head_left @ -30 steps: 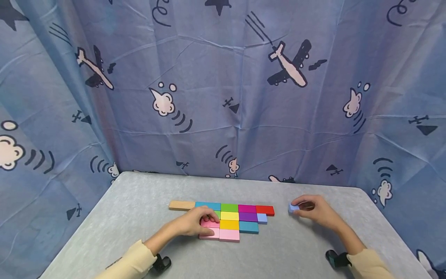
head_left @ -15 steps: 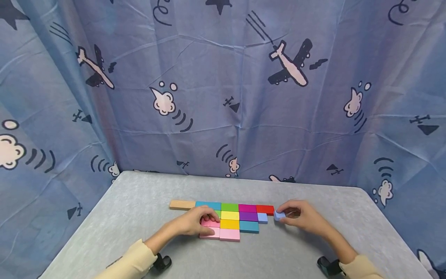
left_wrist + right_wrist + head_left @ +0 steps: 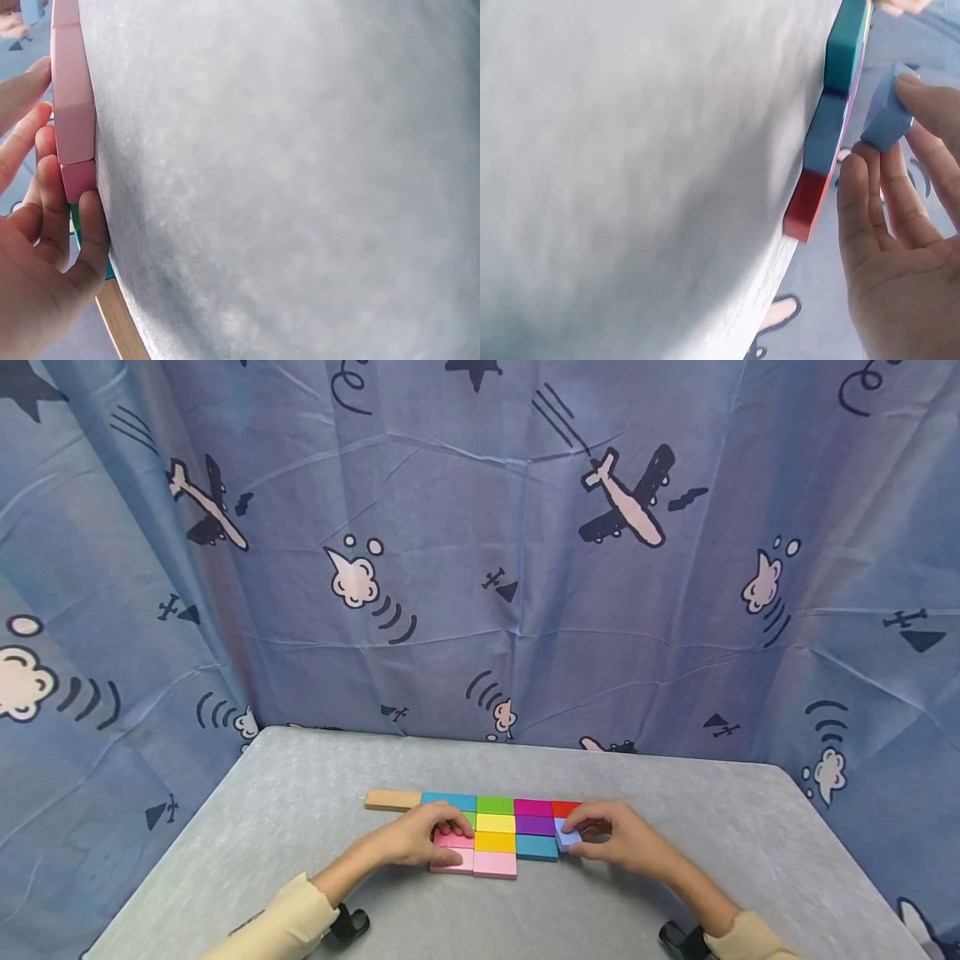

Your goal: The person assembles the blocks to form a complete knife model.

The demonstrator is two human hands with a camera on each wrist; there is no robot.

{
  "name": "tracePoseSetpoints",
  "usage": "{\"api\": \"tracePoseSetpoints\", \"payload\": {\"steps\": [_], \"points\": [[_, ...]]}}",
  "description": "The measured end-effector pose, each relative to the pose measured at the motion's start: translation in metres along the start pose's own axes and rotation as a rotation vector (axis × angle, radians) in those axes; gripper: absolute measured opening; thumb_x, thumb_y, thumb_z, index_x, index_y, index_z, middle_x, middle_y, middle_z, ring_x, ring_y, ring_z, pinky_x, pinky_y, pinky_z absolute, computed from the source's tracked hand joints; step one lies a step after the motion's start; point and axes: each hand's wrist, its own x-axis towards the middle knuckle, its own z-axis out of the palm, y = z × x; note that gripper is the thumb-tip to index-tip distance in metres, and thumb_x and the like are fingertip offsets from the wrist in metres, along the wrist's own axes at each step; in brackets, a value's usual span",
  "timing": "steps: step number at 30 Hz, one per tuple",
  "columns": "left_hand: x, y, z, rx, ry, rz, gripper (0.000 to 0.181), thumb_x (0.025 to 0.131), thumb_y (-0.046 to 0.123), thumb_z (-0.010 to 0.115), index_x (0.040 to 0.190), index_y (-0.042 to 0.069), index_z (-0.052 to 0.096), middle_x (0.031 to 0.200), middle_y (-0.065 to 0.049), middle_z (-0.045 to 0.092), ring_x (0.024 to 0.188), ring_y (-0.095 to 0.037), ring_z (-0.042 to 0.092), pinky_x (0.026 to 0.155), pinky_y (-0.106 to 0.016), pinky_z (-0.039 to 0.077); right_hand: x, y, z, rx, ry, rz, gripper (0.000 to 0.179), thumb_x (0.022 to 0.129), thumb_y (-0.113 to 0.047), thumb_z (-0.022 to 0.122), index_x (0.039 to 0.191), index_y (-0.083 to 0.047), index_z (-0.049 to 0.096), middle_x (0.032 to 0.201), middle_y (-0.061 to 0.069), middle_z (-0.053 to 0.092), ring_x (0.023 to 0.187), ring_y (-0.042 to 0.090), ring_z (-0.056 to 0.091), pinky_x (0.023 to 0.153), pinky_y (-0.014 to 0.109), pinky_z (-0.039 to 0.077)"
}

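Flat coloured wooden blocks lie together in stepped rows. My left hand [image 3: 420, 837] rests at their left end, fingertips and thumb touching the pink blocks [image 3: 463, 861]. In the left wrist view the little finger lies along the side of a pink block [image 3: 73, 97]. Thumb and fingers of my right hand [image 3: 618, 837] pinch a small light blue block [image 3: 889, 112]. It is raised over the right end of the rows, close to the purple block [image 3: 535, 825] and the teal block [image 3: 536, 847]. Another light blue block [image 3: 826, 135] lies between the teal and red blocks in the right wrist view.
A natural wood block [image 3: 392, 799] ends the back row at the left, and a red block [image 3: 807, 202] ends it at the right. Yellow blocks [image 3: 494, 823] sit mid-layout. The grey-topped table [image 3: 600, 910] meets a blue curtain [image 3: 450, 568] printed with planes.
My right hand has carried the small light blue block leftward from the table's right side to above the rows' right end. The left hand has stayed in place.
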Motion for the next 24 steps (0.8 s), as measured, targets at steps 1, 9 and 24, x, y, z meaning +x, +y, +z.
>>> {"api": "tracePoseSetpoints", "payload": {"steps": [1,9,24], "points": [[0.0,0.0,0.0,-0.001,-0.001,-0.002,0.027,0.088,0.015,0.083,0.112,0.012,0.071,0.104,0.004,0.061,0.096,-0.014,0.055,0.089,-0.031,0.047,0.001,-0.001,0.002,-0.004,-0.003,0.0,0.02,0.086,-0.012,0.083,0.104,-0.01,0.075,0.104,0.001,0.069,0.092,0.019,0.065,0.084,0.037,0.056],[0.001,0.0,0.0,0.006,0.005,-0.012,0.027,0.087,0.014,0.083,0.111,0.012,0.071,0.104,0.004,0.061,0.096,-0.014,0.055,0.089,-0.031,0.046,0.003,-0.011,0.018,0.004,-0.039,0.008,0.019,0.086,-0.015,0.084,0.103,-0.013,0.076,0.099,-0.001,0.069,0.086,0.02,0.064,0.08,0.034,0.056],[-0.001,0.0,0.0,-0.002,0.005,-0.008,0.027,0.087,0.014,0.083,0.112,0.013,0.071,0.104,0.005,0.061,0.097,-0.014,0.055,0.09,-0.031,0.046,0.011,-0.027,0.045,-0.011,-0.022,0.038,0.018,0.082,-0.016,0.087,0.096,-0.016,0.076,0.093,-0.004,0.067,0.086,0.023,0.062,0.08,0.033,0.055]]}}
